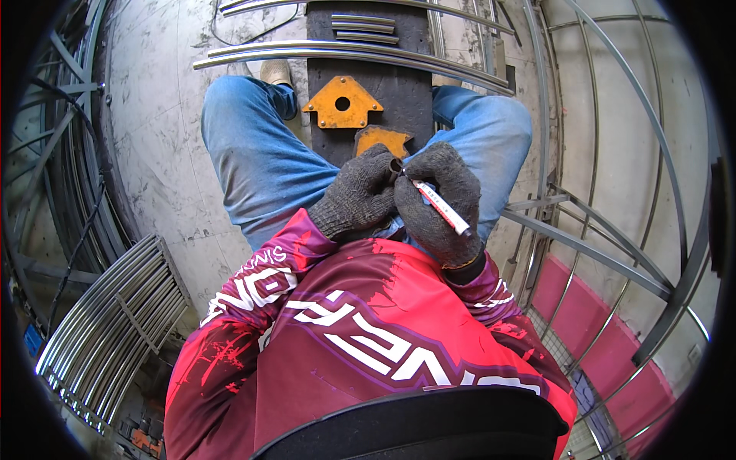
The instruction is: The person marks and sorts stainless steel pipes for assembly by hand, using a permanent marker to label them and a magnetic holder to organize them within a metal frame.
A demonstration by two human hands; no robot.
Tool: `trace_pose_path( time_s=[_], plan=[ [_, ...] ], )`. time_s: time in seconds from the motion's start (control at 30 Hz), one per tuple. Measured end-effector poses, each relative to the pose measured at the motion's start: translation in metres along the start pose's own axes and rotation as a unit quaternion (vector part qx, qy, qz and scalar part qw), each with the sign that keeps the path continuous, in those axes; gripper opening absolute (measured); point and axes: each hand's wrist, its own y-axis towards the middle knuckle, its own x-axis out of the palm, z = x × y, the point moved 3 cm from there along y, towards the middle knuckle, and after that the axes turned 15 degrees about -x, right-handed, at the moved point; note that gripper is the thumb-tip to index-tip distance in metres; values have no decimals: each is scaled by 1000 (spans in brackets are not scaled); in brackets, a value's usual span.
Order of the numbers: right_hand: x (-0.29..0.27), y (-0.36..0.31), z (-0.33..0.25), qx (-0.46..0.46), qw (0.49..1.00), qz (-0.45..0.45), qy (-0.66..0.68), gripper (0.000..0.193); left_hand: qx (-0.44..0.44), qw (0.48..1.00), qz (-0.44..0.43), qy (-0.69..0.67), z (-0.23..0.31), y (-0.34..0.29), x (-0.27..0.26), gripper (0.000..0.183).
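In a dark grey knitted glove, my left hand (354, 192) is closed around a short metal tube (395, 165). Only the tube's open end shows; the rest is hidden by the fingers. My right hand (441, 195), gloved alike, grips a white and red marker pen (442, 207). The pen's tip meets the tube's rim or comes very near it. Just beyond my hands lies an orange plate (383, 139), partly covered by the gloves. Farther off rests an orange arrow-shaped welding magnet (342, 103) with a round hole.
Both orange pieces lie on a dark bench (410, 92) between my knees. Long shiny tubes (307, 52) cross it, with several short tubes (364, 27) beyond. A metal tube rack (115, 330) stands at lower left. Metal frames (613, 264) rise on the right.
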Motion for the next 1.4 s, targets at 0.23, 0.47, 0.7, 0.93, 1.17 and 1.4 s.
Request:
trace_pose_path(
  time_s=[0.23, 0.47, 0.7, 0.93, 1.17, 1.4],
  plan=[
    [-7, -3, 4, 94, 992, 62, 65, 15, 6, 1000, 3, 4, 0, 0, 1, 20],
    [-11, -9, 16, 121, 986, 79, 78, 15, -2, 999, -9, -32, 9, -1, -6, 18],
    [-6, -10, 14, 142, 983, 52, 108, 18, 9, 999, -15, -40, 6, -1, -5, 17],
    [-2, -9, 8, 76, 994, 50, 62, 20, -23, 998, 38, -41, 3, -2, -1, 20],
    [10, -13, 5, 56, 996, 42, 49, 23, -49, 996, 27, -63, 11, -2, -2, 26],
    [11, -11, 6, 38, 998, 31, 45, 22, -38, 999, 18, -28, 5, -1, -2, 29]
  ],
)
